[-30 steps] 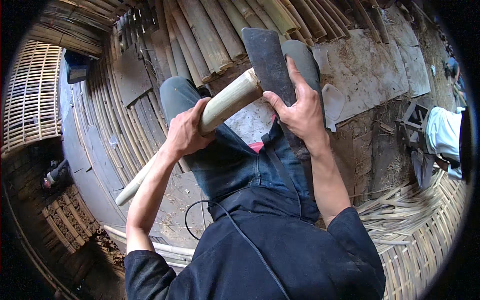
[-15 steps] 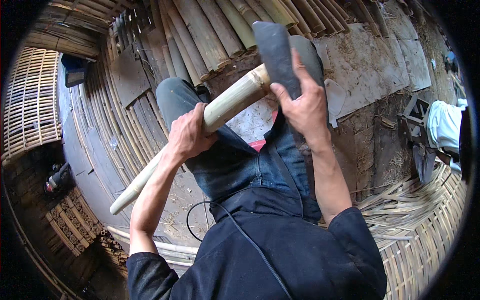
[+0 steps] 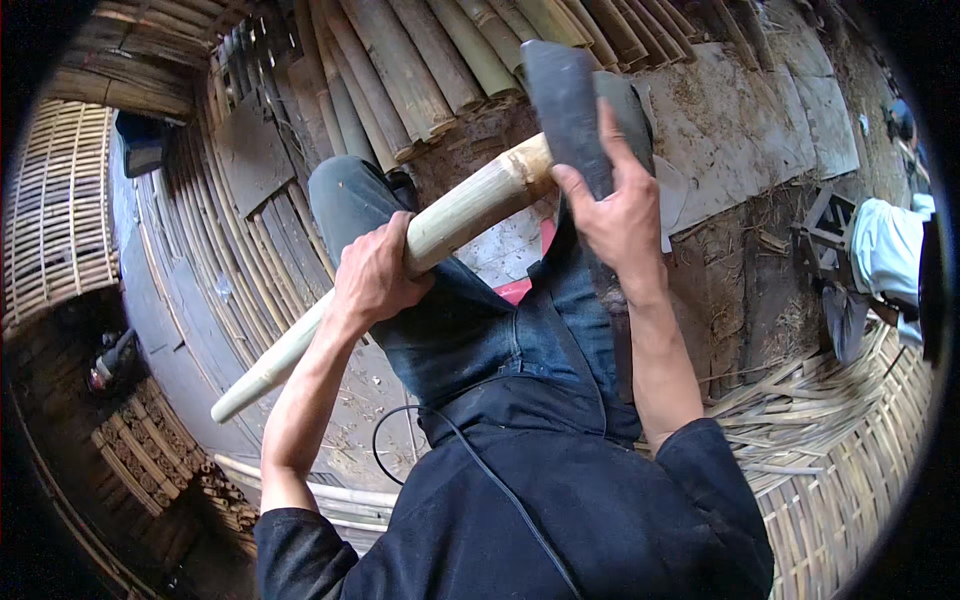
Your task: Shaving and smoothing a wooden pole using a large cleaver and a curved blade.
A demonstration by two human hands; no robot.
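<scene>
A pale bamboo pole [image 3: 470,212] lies slantwise across my lap, its thick end up at the right and its thin end down at the left. The fingers of my left hand [image 3: 374,272] are wrapped round it near the middle. My right hand [image 3: 622,222] grips a broad dark knife [image 3: 562,108], the index finger stretched along the blade and the thumb on its left side. Below that hand, the knife's long handle runs down beside my forearm. The blade stands beside the pole's thick end; whether its edge touches the bamboo I cannot tell.
Split bamboo pieces [image 3: 405,65] lie in a row beyond my knees. At the left is a woven bamboo panel [image 3: 60,200], with bundled bamboo [image 3: 150,440] below it. A wooden stool [image 3: 826,225] and pale cloth [image 3: 888,250] are at the right, above loose strips [image 3: 790,420].
The knife and my right hand have shifted slightly to the right. The pole has turned a little, its thick end lower and its thin end higher. Both grips are unchanged.
</scene>
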